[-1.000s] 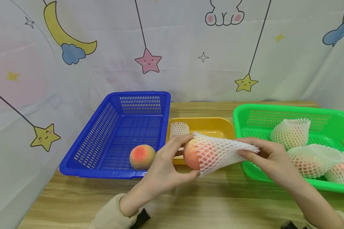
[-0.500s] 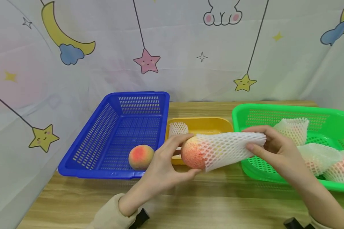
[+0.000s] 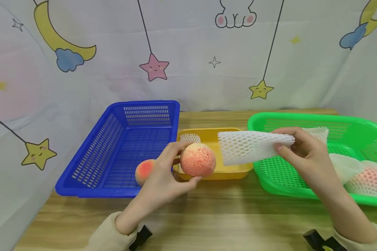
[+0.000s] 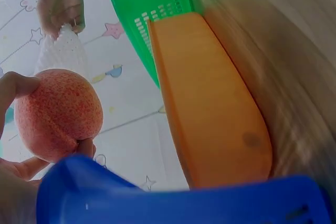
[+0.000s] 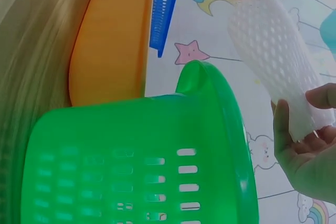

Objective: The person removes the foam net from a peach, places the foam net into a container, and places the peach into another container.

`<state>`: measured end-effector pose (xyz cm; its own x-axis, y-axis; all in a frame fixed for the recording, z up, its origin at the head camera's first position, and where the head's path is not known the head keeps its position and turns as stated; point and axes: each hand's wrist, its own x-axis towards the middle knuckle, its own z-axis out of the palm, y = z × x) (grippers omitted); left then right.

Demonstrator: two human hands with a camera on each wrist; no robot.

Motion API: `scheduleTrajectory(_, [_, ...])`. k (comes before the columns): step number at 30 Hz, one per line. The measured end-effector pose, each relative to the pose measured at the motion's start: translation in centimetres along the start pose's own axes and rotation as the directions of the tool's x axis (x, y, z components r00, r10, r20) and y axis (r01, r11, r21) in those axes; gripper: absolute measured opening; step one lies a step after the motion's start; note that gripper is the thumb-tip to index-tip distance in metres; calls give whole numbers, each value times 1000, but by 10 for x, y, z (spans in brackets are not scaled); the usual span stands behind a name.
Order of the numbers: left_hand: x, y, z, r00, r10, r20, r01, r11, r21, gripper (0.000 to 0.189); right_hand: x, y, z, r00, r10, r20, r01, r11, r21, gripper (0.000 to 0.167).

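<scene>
My left hand [image 3: 163, 177] grips a bare pink-yellow peach [image 3: 198, 160] between thumb and fingers, above the front of the yellow tray [image 3: 221, 176]. Opposite it, my right hand [image 3: 308, 150] pinches the far end of a white foam net sleeve [image 3: 251, 146]. The sleeve hangs flattened, its free end pointing at the peach with a small gap between them in the head view. In the left wrist view the peach [image 4: 59, 114] shows its crease, fingers around it. The right wrist view shows the net sleeve [image 5: 278, 56] held between thumb and fingers.
At the left, a blue basket [image 3: 113, 191] holds another peach [image 3: 143, 171], partly hidden by my left hand. On the right, a green basket [image 3: 286, 116] holds several net-wrapped peaches [image 3: 369, 179]. Another net sleeve [image 3: 190, 138] lies in the yellow tray.
The net sleeve has come off the peach. My right hand has drawn it to the right and slightly up, while my left hand keeps the peach, now fully bare.
</scene>
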<state>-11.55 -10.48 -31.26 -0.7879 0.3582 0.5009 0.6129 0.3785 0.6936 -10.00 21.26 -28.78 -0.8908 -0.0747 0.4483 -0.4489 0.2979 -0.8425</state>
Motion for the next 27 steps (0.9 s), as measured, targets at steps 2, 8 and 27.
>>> scheduleTrajectory(2, [-2, -3, -7, 1000, -23, -18, 24, 999, 36, 76, 2, -1, 5, 999, -17, -35, 15, 997, -69, 26])
scheduleTrajectory(8, [-8, -15, -29, 993, -83, -79, 94, 985, 143, 79, 6, 1, 27, 979, -189, -83, 156, 941, -299, 26])
scheduleTrajectory(27, [-22, -50, -84, 954, -220, -203, 279, 898, 339, 73, 21, 15, 105, 895, -423, 144, 369, 519, -771, 23])
